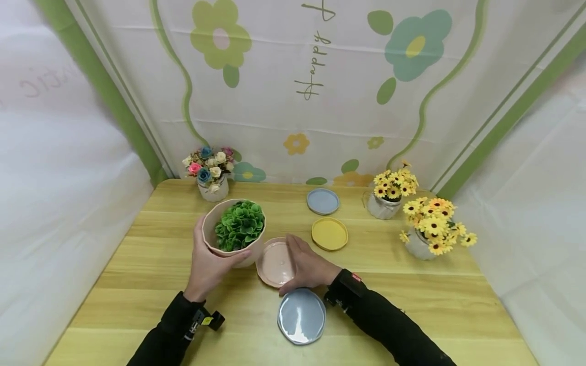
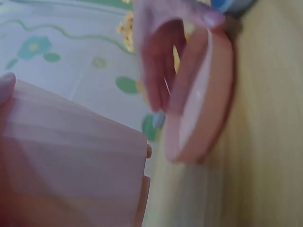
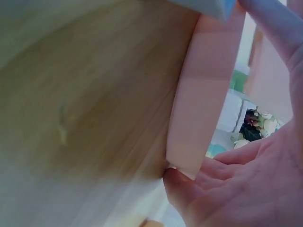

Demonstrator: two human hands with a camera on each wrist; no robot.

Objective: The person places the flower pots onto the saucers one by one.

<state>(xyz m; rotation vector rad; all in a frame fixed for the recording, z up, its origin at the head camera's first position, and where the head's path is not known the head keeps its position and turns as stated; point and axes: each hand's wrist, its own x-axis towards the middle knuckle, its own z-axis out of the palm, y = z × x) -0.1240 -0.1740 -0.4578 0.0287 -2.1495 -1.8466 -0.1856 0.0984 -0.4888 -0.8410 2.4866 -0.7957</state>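
In the head view my left hand [image 1: 212, 267] grips a pale pink flowerpot [image 1: 252, 254], which holds a round green leafy plant [image 1: 240, 225]. The pot is tilted and raised above the table, as its underside in the left wrist view shows. Just to its right lies a pink saucer [image 1: 276, 264]. My right hand [image 1: 309, 264] spans the right side of this saucer, thumb near the front and fingers at the back of the rim. Seen from the right wrist, the thumb and fingers hold opposite ends of the saucer's side wall [image 3: 203, 94]. The saucer appears to rest on the table.
A glossy blue-grey saucer [image 1: 302, 316] lies in front of the pink one. Behind are a yellow saucer [image 1: 329, 234] and another blue-grey saucer [image 1: 323, 201]. Mixed flowers [image 1: 213, 173] stand back left; two yellow-flower pots [image 1: 384, 207] [image 1: 420, 245] stand right. A printed cloth hangs behind.
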